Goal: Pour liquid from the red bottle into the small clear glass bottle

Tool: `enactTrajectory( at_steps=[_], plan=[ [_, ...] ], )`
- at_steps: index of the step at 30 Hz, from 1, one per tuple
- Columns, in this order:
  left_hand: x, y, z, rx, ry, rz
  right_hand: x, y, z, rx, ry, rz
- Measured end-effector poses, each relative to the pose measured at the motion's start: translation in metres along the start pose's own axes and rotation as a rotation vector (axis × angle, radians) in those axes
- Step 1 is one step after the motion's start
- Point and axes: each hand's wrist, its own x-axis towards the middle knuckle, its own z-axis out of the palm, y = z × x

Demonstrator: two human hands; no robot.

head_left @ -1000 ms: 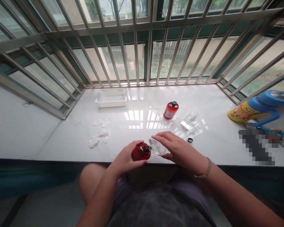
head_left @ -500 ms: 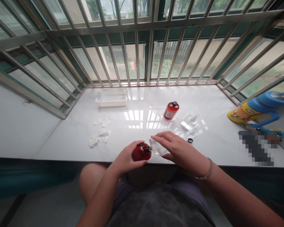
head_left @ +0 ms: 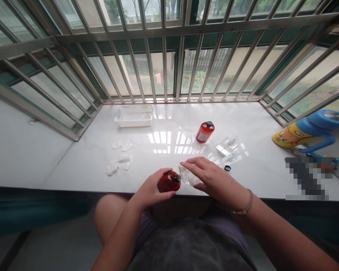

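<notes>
My left hand (head_left: 152,186) is wrapped round a dark red bottle (head_left: 168,181), tilted so its uncapped neck points right. From the other side, my right hand (head_left: 209,177) grips a clear glass bottle (head_left: 188,175), its fingers over the top and thumb below. The two bottle mouths meet or nearly meet; I cannot tell whether they touch. Just beyond my right hand, a small black cap (head_left: 227,168) lies on the white counter (head_left: 81,165).
A capped red bottle (head_left: 205,132) stands farther back, beside a clear bottle (head_left: 227,146) lying down. White tissues (head_left: 120,165) and a white plastic basket (head_left: 134,116) are on the left. A blue and yellow flask (head_left: 307,128) stands at right, near a blurred dark patch. Metal bars (head_left: 164,67) close the back.
Both hands hold their bottles in almost the same place. The view has shifted very slightly; nothing else has visibly moved.
</notes>
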Motion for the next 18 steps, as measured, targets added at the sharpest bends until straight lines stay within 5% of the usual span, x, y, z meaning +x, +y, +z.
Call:
enactTrajectory(
  at_steps=[18],
  plan=[
    [0.0015, -0.0017, -0.0008, 0.000, 0.006, 0.000, 0.0012, -0.0016, -0.0013, -0.016, 0.009, 0.000]
  ],
)
